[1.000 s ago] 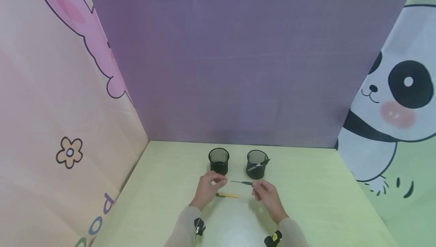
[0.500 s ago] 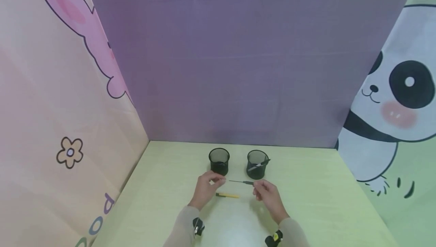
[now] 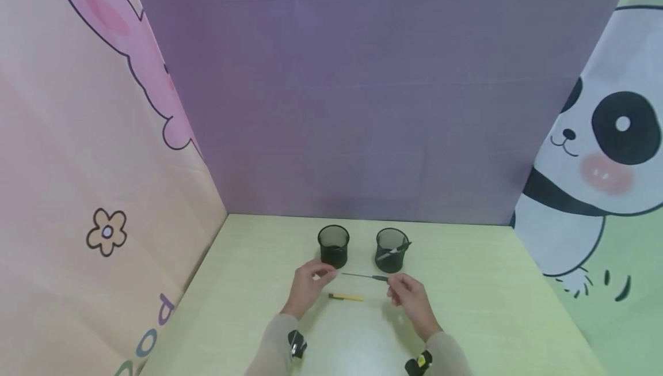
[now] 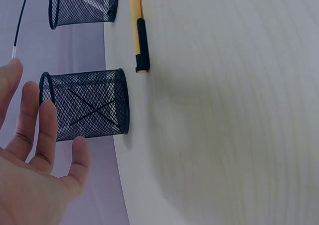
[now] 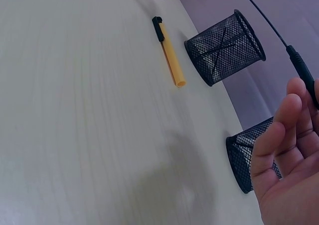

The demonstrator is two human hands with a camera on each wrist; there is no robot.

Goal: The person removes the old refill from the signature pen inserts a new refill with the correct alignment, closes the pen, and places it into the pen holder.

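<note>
Between the two hands, above the table, stretches a thin dark rod with a dark handle. My left hand pinches the rod's pale tip between thumb and finger, its other fingers spread. The handle's far end is gripped by the fingers of my right hand. Below the rod, a yellow pen with a black clip lies on the table, untouched. Just behind my left hand stands a black mesh cup.
A second black mesh cup stands to the right of the first, with a pen leaning in it. The pale table meets a purple backdrop at its far edge. Printed cloths hang on both sides.
My left hand has moved a little to the left and my right hand slightly to the right. More of the dark rod shows between them. The pen and cups have stayed put.
</note>
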